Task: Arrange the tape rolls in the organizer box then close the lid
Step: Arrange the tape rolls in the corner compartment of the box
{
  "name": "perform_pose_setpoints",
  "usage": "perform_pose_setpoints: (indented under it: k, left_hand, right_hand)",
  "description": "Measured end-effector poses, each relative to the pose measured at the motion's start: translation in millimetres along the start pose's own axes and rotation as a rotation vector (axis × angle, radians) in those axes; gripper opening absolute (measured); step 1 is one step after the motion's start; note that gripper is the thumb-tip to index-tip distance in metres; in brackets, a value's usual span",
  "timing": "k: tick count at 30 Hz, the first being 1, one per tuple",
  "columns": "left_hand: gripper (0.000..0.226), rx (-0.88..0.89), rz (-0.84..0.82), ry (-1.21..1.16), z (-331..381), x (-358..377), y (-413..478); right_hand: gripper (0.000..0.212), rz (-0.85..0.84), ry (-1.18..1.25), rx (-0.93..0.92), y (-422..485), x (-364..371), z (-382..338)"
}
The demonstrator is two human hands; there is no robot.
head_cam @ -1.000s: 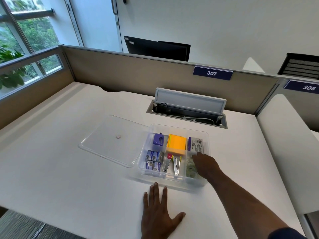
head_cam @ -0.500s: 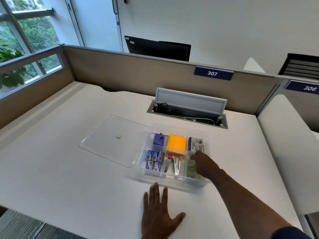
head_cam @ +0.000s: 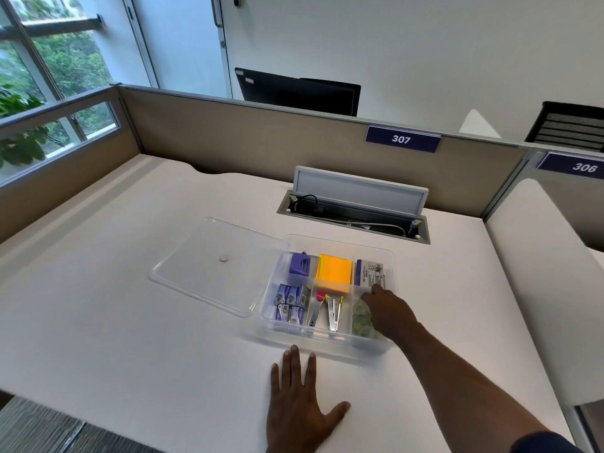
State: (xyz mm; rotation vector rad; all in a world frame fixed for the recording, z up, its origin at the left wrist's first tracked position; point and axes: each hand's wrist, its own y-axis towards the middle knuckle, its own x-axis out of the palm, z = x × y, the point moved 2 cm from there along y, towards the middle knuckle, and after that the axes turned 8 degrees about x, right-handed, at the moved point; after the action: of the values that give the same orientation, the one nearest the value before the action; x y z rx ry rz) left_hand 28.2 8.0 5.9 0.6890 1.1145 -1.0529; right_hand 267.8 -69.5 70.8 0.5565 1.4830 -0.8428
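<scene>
A clear organizer box (head_cam: pixel 338 241) stands open on the white desk. Its clear lid (head_cam: pixel 209 266) lies flat to the left, one corner leaning on the box. Several clear tape rolls (head_cam: pixel 361 318) lie in the near right compartment. My right hand (head_cam: pixel 389 313) reaches down into that compartment over the rolls, fingers curled; what it touches is hidden. My left hand (head_cam: pixel 299 407) rests flat on the desk in front of the box, fingers spread, holding nothing.
Other compartments hold a purple sharpener (head_cam: pixel 299 264), orange sticky notes (head_cam: pixel 333 273), a printed packet (head_cam: pixel 371 273), staple boxes (head_cam: pixel 291 304) and staplers (head_cam: pixel 327 312). An open cable tray (head_cam: pixel 356 217) sits behind the box. Partition walls (head_cam: pixel 261 138) bound the desk.
My right hand has shifted slightly toward me and left inside the right compartment. My left hand and the lid have not moved.
</scene>
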Motion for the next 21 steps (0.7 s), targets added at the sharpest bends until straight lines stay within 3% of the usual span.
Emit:
perform_pose_setpoints:
  k: [8, 21]
  left_hand:
    - [0.102, -0.004, 0.005, 0.018, 0.5, -0.5, 0.5]
    - [0.1, -0.016, -0.036, -0.01, 1.9, -3.0, 1.2]
  right_hand:
    - [0.042, -0.011, -0.087, -0.007, -1.6, 3.8, -1.4]
    - [0.043, -0.036, 0.015, -0.091, 2.0, -8.0, -8.6]
